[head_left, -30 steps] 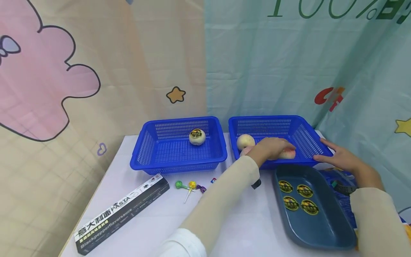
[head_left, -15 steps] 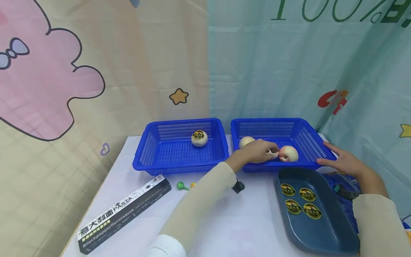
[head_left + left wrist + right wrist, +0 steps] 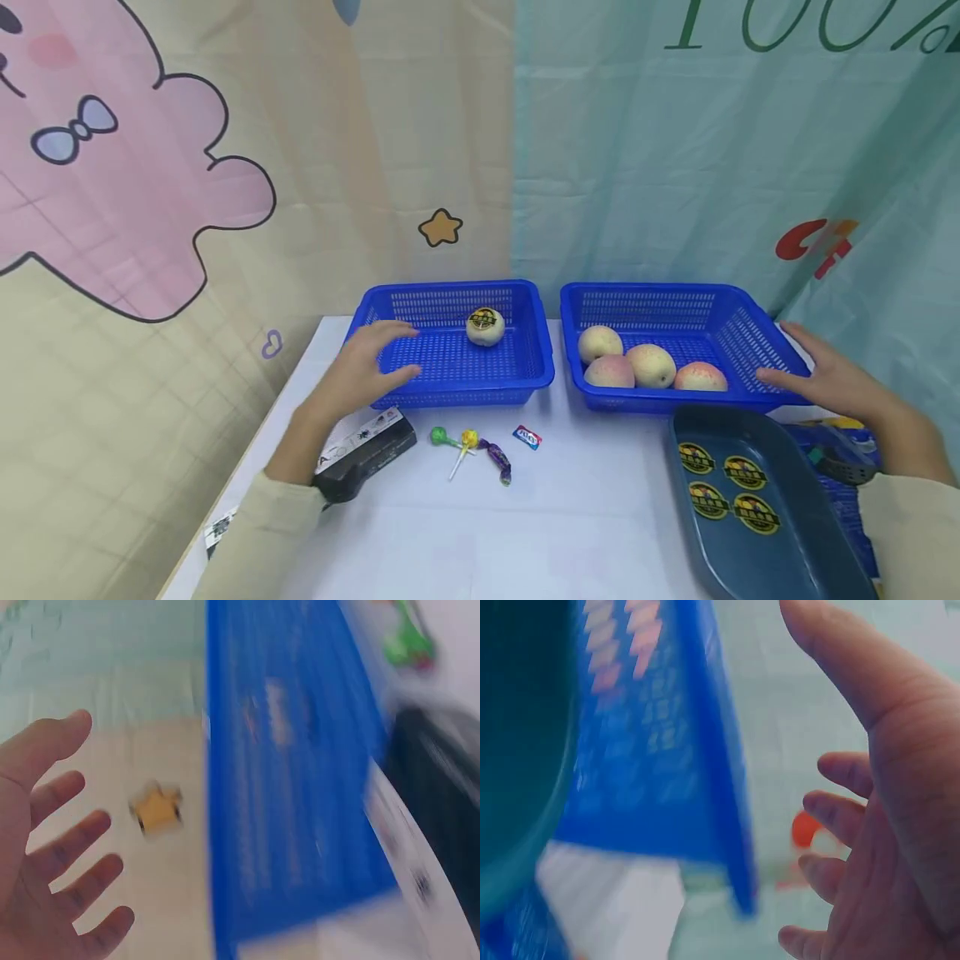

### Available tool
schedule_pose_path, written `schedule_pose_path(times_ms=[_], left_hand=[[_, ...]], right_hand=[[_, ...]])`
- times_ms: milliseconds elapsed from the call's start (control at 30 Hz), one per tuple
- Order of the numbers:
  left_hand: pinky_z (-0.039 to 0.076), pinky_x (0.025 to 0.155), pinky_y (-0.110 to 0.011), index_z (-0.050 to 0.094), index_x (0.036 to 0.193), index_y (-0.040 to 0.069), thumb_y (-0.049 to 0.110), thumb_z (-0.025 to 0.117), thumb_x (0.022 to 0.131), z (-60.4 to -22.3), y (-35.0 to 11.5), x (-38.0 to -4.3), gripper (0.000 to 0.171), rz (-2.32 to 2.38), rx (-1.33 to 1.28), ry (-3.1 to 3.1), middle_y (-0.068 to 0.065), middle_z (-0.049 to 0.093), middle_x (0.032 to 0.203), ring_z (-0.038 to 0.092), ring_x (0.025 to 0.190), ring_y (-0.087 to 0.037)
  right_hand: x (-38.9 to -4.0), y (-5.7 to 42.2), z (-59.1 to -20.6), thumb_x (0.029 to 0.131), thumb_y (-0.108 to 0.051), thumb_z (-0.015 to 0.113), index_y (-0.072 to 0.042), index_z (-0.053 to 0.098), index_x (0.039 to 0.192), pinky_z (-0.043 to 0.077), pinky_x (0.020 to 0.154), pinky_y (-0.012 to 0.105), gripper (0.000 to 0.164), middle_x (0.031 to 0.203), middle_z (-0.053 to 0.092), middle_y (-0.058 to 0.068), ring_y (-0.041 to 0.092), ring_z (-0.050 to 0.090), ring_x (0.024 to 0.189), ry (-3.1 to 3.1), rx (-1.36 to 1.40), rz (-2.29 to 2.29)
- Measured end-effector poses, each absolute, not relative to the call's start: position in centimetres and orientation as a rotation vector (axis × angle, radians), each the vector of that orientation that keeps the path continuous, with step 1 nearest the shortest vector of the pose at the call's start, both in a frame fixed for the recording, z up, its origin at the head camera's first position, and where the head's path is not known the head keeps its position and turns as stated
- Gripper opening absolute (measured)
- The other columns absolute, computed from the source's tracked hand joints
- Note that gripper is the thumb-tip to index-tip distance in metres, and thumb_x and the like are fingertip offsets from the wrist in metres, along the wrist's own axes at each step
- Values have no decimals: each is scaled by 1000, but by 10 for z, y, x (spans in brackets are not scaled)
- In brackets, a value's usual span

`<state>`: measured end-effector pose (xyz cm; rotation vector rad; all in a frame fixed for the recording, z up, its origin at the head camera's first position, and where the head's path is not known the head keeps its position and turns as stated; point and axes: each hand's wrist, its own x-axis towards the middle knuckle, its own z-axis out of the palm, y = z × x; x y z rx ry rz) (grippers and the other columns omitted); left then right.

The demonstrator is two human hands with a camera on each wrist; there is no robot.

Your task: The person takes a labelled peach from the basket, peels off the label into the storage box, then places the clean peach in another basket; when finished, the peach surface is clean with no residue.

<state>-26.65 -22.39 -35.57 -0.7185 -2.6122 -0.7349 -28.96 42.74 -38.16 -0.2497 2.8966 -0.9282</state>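
My left hand (image 3: 360, 371) hovers at the left end of the left blue basket (image 3: 457, 396), fingers spread and holding nothing. Inside that basket lies one pale peach-like fruit (image 3: 486, 331) with a black-and-gold sticker on top. Several peaches (image 3: 651, 367) sit in the front left part of the right blue basket (image 3: 750, 333). Beside this basket's right rim is my right hand (image 3: 840, 379), its thumb and fingers apart with nothing between them. The right wrist view shows a gap between the right hand (image 3: 885, 825) and the blurred basket wall (image 3: 705, 750).
A dark blue-grey tray (image 3: 780, 567) with several round stickers stands front right, beside a blue package (image 3: 851, 500). Front left lies a pasta box (image 3: 382, 446), partly behind my left arm. Lollipops (image 3: 470, 439), a purple-wrapped candy (image 3: 497, 461) and a small packet (image 3: 527, 437) lie mid-table.
My left hand has left the peaches in the right basket and swung left to the left basket, emptied. The right hand stays by the right basket's rim. The head view has shifted left.
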Motion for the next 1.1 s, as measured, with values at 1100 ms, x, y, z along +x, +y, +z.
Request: schedule_pose_path(times_ms=[1100], left_hand=[[52, 86, -53, 74, 110, 6, 22, 78, 91, -431, -311, -230, 25, -1008, -156, -2433, -8, 66, 131, 57, 126, -36]], right_hand=[[-434, 69, -331, 98, -26, 69, -2, 39, 153, 38, 110, 51, 67, 151, 44, 23, 37, 43, 138, 2647, -863, -756]])
